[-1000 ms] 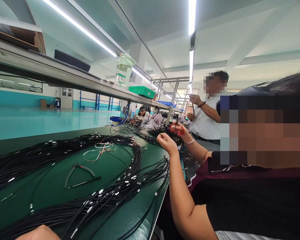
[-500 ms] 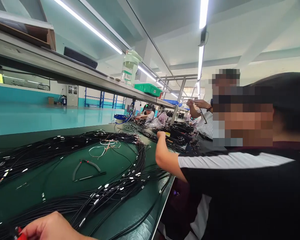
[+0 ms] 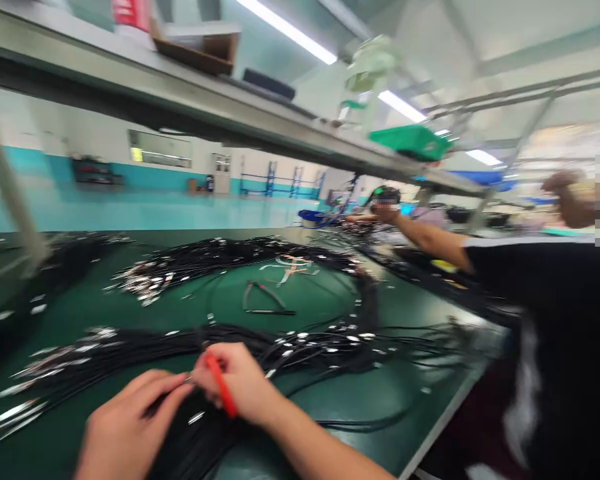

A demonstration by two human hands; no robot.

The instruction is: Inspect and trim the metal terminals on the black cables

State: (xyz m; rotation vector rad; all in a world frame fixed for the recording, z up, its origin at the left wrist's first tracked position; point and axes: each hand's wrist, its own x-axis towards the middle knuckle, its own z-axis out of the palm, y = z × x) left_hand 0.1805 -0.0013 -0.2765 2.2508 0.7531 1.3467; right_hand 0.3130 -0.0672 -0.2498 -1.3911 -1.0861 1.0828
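Black cables (image 3: 200, 440) lie in a bundle beneath my two hands, low in the head view. My left hand (image 3: 130, 420) pinches a thin cable end between thumb and forefinger. Touching or nearly touching those fingertips, my right hand (image 3: 240, 383) is closed around red-handled pliers (image 3: 221, 385). Their jaws are blurred and mostly hidden by the fingers. Just beyond, a cable bundle (image 3: 170, 350) with pale, tagged ends stretches across the green table (image 3: 300, 293).
Grey-handled pliers (image 3: 266, 293) and a dark pen-like tool (image 3: 270, 312) lie beyond the bundles. Another cable loop (image 3: 230, 250) curves behind them. Overhead runs a shelf (image 3: 280, 127) with a green bin (image 3: 410, 141). A co-worker's arm (image 3: 435, 243) reaches in from the right.
The view has swung left. My right hand with the red-handled pliers has come up from the bottom left corner, and my left hand has come into view beside it. The co-worker's arm reaches farther out.
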